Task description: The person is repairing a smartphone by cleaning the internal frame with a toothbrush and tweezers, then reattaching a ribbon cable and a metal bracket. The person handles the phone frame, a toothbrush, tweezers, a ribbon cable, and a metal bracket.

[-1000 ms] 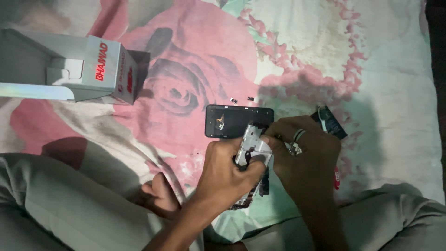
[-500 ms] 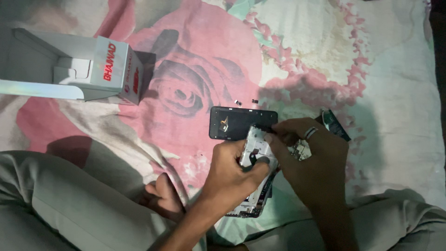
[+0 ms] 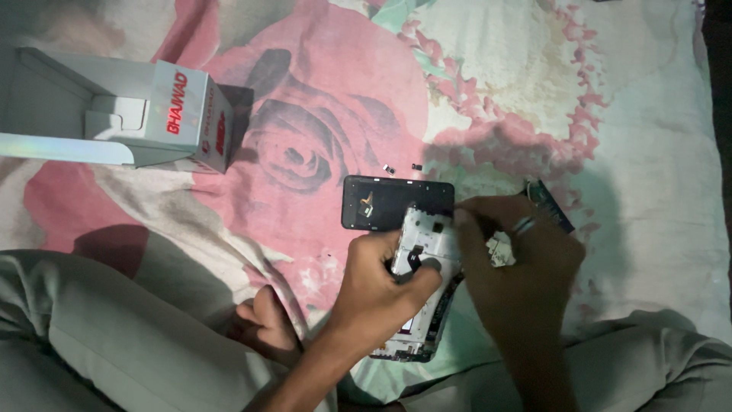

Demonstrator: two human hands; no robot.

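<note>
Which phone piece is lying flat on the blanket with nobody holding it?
The black rectangular panel lies flat on the flowered sheet, untouched. The white opened phone frame is different: both hands grip it, left hand and right hand.

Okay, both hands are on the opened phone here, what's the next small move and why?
Probably keep the left hand pinning the phone frame with its thumb while the right hand lifts the small part at the frame's upper right edge. The frame lies on soft floral cloth and could shift, and two tiny loose bits lie just beyond the dark panel, so a gentle, steady pull seems safest.
</note>
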